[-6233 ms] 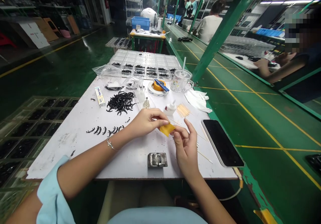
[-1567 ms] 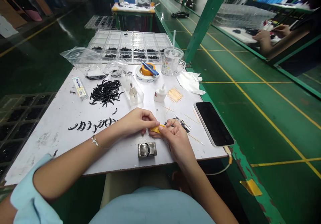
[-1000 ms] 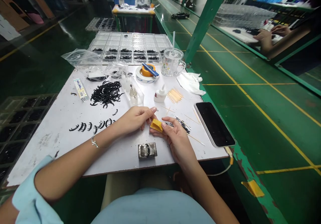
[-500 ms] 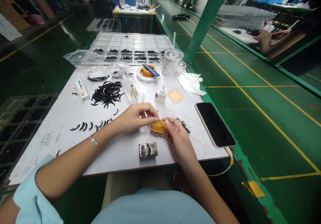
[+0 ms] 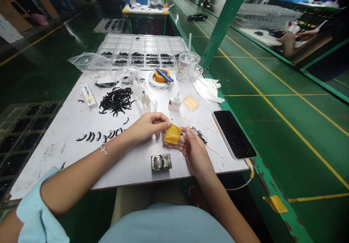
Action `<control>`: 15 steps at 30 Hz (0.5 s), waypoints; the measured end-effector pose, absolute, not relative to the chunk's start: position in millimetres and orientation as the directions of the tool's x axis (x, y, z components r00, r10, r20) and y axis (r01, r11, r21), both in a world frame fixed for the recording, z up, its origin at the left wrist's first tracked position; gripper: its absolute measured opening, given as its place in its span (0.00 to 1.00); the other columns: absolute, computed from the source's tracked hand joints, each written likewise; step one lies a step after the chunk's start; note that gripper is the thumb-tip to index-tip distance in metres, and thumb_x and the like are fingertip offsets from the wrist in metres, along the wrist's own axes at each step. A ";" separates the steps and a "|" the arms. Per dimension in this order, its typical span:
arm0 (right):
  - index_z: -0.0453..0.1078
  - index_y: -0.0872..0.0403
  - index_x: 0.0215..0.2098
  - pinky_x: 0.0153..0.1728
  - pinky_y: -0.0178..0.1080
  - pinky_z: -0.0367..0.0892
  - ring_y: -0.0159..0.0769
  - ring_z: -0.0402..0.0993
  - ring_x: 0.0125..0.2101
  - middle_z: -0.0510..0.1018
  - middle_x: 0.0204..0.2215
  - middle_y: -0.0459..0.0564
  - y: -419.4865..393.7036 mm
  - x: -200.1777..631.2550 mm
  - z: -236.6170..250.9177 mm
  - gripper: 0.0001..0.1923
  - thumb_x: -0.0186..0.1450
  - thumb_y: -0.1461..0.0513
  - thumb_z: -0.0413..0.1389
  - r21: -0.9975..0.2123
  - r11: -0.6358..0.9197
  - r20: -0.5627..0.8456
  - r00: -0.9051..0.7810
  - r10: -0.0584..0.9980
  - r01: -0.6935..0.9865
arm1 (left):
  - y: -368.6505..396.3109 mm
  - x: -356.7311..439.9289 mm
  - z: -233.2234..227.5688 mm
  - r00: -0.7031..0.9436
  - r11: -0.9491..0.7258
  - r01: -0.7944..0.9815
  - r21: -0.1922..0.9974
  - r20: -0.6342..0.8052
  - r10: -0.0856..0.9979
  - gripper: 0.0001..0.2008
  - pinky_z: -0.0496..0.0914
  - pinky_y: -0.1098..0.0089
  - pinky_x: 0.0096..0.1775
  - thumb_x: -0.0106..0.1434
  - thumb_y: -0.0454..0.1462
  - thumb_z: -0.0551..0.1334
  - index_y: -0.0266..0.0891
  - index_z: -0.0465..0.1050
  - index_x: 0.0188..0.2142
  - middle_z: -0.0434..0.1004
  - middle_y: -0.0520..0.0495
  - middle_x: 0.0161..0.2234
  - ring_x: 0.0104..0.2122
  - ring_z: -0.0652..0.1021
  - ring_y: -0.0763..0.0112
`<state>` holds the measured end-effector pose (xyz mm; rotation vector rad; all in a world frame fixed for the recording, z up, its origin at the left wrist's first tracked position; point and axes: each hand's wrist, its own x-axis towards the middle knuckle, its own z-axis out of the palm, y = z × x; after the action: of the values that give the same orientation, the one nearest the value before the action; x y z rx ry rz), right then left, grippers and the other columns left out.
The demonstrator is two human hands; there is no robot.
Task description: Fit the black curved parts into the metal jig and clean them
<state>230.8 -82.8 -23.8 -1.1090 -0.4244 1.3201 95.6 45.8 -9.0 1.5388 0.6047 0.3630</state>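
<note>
- Both hands meet over the near middle of the white board [image 5: 68,134], just beyond the metal block [image 5: 161,162].
- The left hand [image 5: 147,126] has its fingers curled, the fingertips pinching the left edge of a yellow sheet [image 5: 172,134].
- The right hand [image 5: 192,151] cups the sheet from below and from the right, its fingers closed on it; the thumb lies along the sheet's right edge.
- The sheet is held just above the board, tilted, between the two hands and beyond the block.
- Right of the block, past the right hand, a dark phone [image 5: 233,133] lies face up near the board's edge.
- Loose toothpicks [image 5: 191,103] lie in a fan beyond the block, a small white bottle [image 5: 174,103] just left of them.
- Beyond and left of the block, a heap of black hooks [image 5: 116,101] rests on the board; nearer, a row of hooks [image 5: 98,136] is laid out by the left wrist.
- At the board's far side sit a tape roll [image 5: 160,79], a glass mug [image 5: 188,67] with a straw, and a clear tray [image 5: 141,50].
</note>
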 end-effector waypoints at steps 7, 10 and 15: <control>0.69 0.52 0.41 0.38 0.47 0.79 0.48 0.85 0.35 0.84 0.25 0.49 -83.9 232.3 -21.6 0.25 0.58 0.43 0.64 -0.817 -0.145 -0.348 0.276 0.896 -0.558 | 47.5 93.0 -3.0 0.864 -0.167 0.086 0.982 0.010 0.504 0.14 0.69 0.70 0.37 0.67 0.45 0.62 0.35 0.75 0.35 0.75 0.48 0.32 0.32 0.75 0.72; 0.68 0.52 0.41 0.38 0.46 0.79 0.46 0.85 0.35 0.84 0.26 0.48 -83.9 232.3 -21.5 0.23 0.59 0.45 0.64 -0.825 -0.133 -0.332 0.280 0.901 -0.549 | 48.5 91.0 -0.2 0.884 -0.305 0.057 0.951 0.094 0.458 0.14 0.67 0.68 0.43 0.67 0.42 0.62 0.36 0.79 0.31 0.75 0.47 0.35 0.37 0.75 0.69; 0.66 0.53 0.43 0.38 0.42 0.79 0.41 0.85 0.31 0.86 0.29 0.48 -83.8 232.5 -23.5 0.24 0.55 0.53 0.70 -0.842 -0.138 -0.318 0.273 0.908 -0.522 | 46.8 90.5 -2.3 0.871 -0.423 0.024 0.906 0.189 0.454 0.10 0.67 0.69 0.43 0.65 0.40 0.65 0.38 0.80 0.29 0.73 0.47 0.37 0.38 0.75 0.70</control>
<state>232.5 -83.8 -23.5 -1.1323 -0.4485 1.3076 90.5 46.8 -2.3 1.9630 0.3507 0.4992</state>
